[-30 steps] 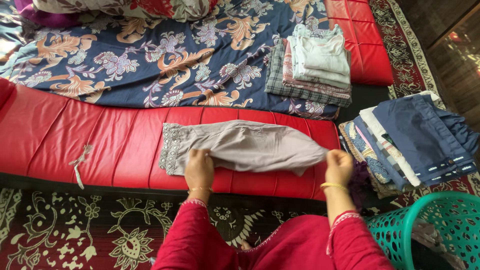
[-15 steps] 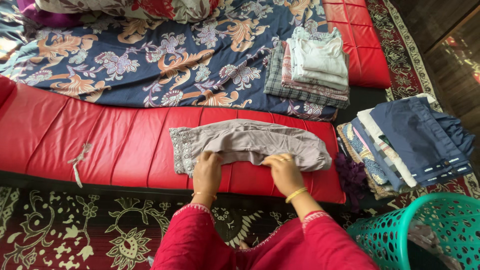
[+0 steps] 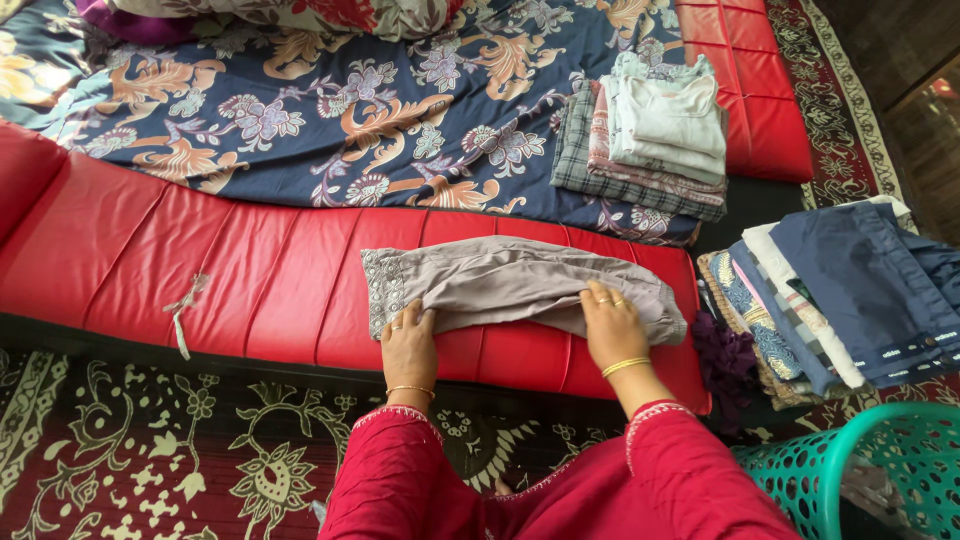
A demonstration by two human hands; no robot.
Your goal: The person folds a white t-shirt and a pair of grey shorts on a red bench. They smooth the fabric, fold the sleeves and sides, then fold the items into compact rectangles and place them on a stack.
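Note:
A grey-beige garment [image 3: 510, 280] with a patterned cuff at its left end lies folded lengthwise on the red padded mattress [image 3: 200, 270]. My left hand [image 3: 408, 345] grips the garment's near edge just beside the cuff. Flat on the cloth near its right end rests my right hand [image 3: 612, 325], fingers stretched out and pressing down. Both wrists carry gold bangles and red sleeves.
A stack of folded clothes [image 3: 650, 140] sits on the blue floral bedsheet [image 3: 300, 110] behind. A second pile topped by navy trousers [image 3: 860, 290] lies at the right, with a purple cloth [image 3: 725, 360] beside it. A teal laundry basket [image 3: 860, 470] stands at the lower right on the patterned carpet [image 3: 150, 450].
The garment, held stretched between my hands a second ago, is now folded narrower and laid down. My right hand moved left, then settled flat near the right end.

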